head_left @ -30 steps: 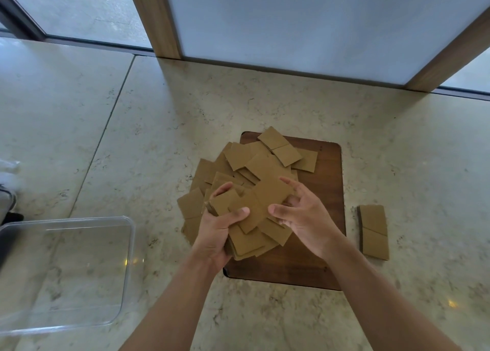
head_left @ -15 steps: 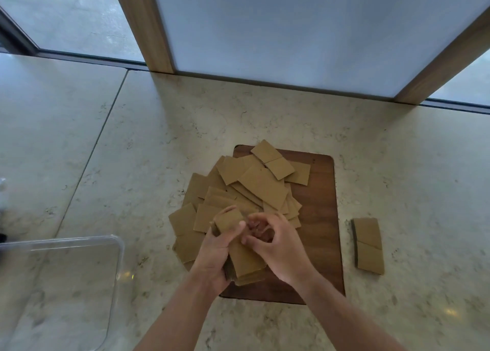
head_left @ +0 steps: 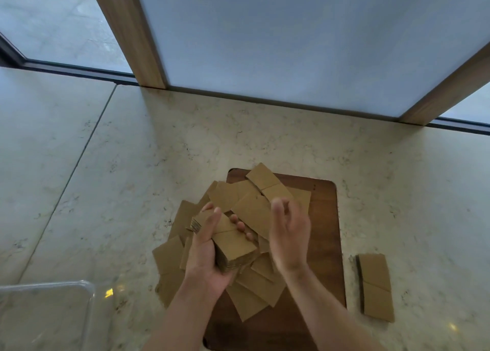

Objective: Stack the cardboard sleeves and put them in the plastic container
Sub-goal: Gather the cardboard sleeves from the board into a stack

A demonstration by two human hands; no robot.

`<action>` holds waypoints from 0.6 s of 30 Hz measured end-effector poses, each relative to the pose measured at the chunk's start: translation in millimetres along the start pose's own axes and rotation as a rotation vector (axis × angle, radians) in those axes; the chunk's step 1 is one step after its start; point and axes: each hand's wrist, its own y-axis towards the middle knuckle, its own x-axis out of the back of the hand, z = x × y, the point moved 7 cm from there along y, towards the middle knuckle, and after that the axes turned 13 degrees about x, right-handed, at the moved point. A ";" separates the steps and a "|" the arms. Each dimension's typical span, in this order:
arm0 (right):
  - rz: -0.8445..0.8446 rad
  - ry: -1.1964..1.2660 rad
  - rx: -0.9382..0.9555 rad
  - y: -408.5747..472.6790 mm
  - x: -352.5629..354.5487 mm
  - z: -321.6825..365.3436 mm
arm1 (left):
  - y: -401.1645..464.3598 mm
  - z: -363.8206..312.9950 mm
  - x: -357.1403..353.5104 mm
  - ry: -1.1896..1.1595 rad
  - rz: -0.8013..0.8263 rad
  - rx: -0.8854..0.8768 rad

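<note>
1. Since the earlier frame, I see the right hand (head_left: 287,235) has come off, fingers relaxed; the left hand (head_left: 209,255) grips the stack of brown cardboard sleeves (head_left: 230,247).
2. One clear plastic container (head_left: 79,287), one dark wooden board (head_left: 326,234) on the desk (head_left: 132,165); loose sleeves (head_left: 254,289) perhaps fifteen, blurred.

No writing, label, brand or number can be read anywhere — the cardboard sleeves (head_left: 233,244) are plain brown, unprinted.

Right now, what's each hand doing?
Left hand: grips a stack of cardboard sleeves.
Right hand: open, fingers relaxed, holding nothing.
</note>
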 end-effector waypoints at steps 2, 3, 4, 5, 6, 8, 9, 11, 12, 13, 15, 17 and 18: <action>0.077 -0.454 -0.052 35.9 5.6 -16.9 | 7.4 -10.4 -4.0 0.038 0.035 -0.010; 0.150 -0.629 -0.057 49.7 4.0 -21.3 | 9.6 -14.4 -4.8 0.065 0.035 -0.013; 0.228 -0.751 -0.057 59.6 0.8 -24.6 | 11.6 -18.1 -5.4 0.092 0.031 -0.020; 0.288 -0.813 -0.062 66.5 -2.7 -28.5 | 14.0 -21.2 -6.2 0.123 0.020 -0.030; 0.309 -0.813 -0.080 70.9 -3.6 -31.9 | 16.9 -23.6 -6.5 0.150 0.009 -0.037; 0.249 -0.664 -0.125 77.7 3.2 -36.1 | 20.7 -27.3 -7.5 0.177 -0.003 -0.050; 0.171 -0.537 -0.142 80.9 11.5 -35.7 | 22.1 -29.0 -7.8 0.184 -0.010 -0.061; -0.017 -0.286 -0.207 78.1 32.7 -34.6 | 24.1 -29.3 -7.3 0.216 -0.029 -0.081; -0.074 -0.170 -0.252 71.4 39.6 -32.3 | 24.7 -28.1 -8.9 0.238 -0.033 -0.092; -0.081 -0.040 -0.314 60.4 39.9 -30.3 | 24.7 -25.6 -11.0 0.264 -0.036 -0.099; 0.051 0.208 -0.426 31.6 22.1 -21.5 | 25.0 -18.0 -13.2 0.341 -0.059 -0.100; 0.279 0.242 -0.413 4.0 -1.1 -11.3 | 24.0 -12.8 -11.1 0.426 -0.099 -0.113; 0.338 0.193 -0.368 -3.6 -6.9 -9.0 | 23.7 -11.8 -7.6 0.438 -0.119 -0.114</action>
